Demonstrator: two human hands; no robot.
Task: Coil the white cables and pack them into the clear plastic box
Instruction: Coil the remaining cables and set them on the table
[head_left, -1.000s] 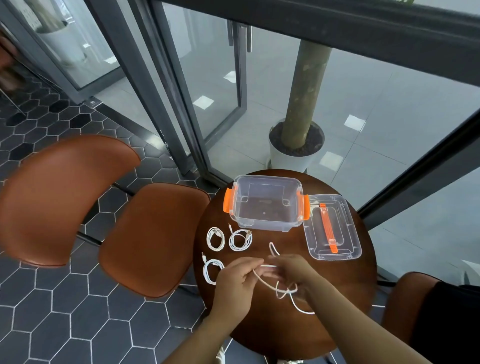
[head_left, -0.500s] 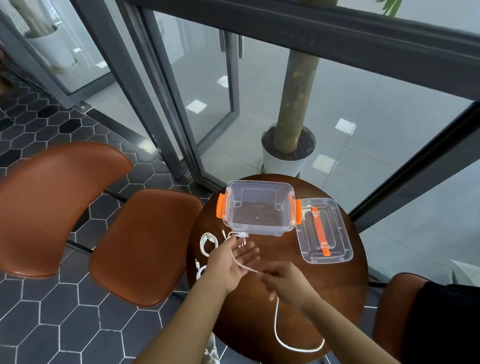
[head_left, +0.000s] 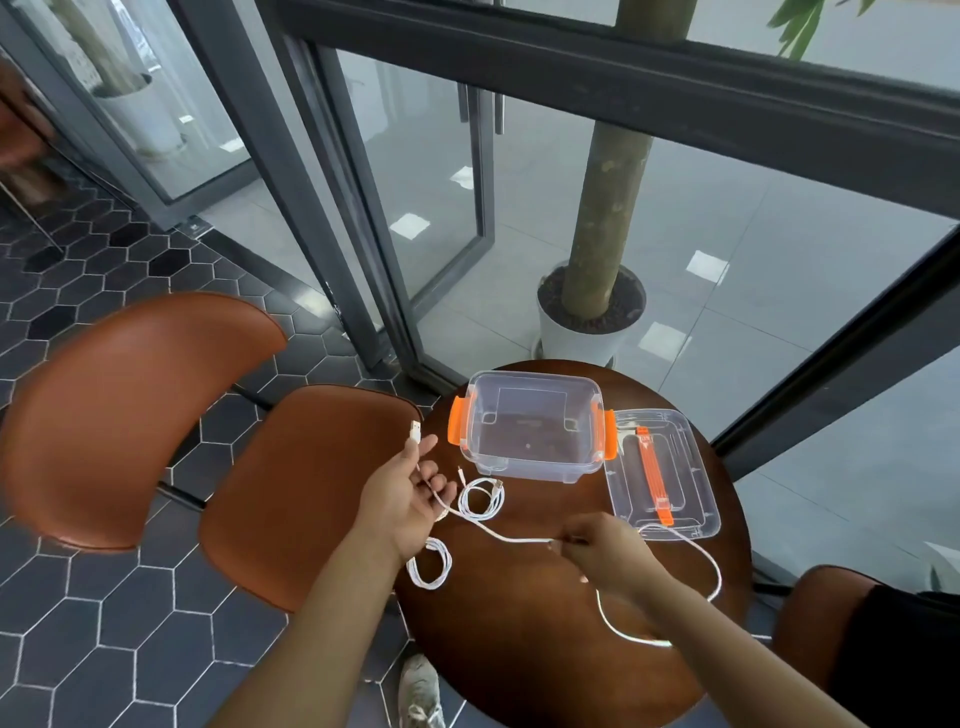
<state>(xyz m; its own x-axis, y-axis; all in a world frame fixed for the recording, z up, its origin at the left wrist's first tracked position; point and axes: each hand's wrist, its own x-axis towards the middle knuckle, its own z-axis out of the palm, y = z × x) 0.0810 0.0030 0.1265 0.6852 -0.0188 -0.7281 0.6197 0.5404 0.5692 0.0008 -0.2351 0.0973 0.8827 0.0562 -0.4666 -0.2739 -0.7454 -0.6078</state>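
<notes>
A loose white cable (head_left: 506, 535) stretches between my two hands over the round wooden table (head_left: 524, 639). My left hand (head_left: 408, 496) holds its USB end at the table's left edge, the plug sticking up past my fingers. My right hand (head_left: 605, 551) pinches the cable further along; the rest loops to the right and back under my forearm. A coiled white cable (head_left: 480, 499) lies in front of the clear plastic box (head_left: 530, 423), which stands open with orange latches. Another coiled cable (head_left: 430, 564) lies below my left hand.
The clear lid (head_left: 660, 473) with an orange handle lies to the right of the box. Two brown chairs (head_left: 301, 488) stand left of the table, a third chair (head_left: 815, 618) at the right. A potted tree (head_left: 592, 317) stands behind glass beyond the table.
My left hand has moved out to the left with the cable's plug end, and the cable is drawn straighter between my hands. The loose slack has shifted to the right.
</notes>
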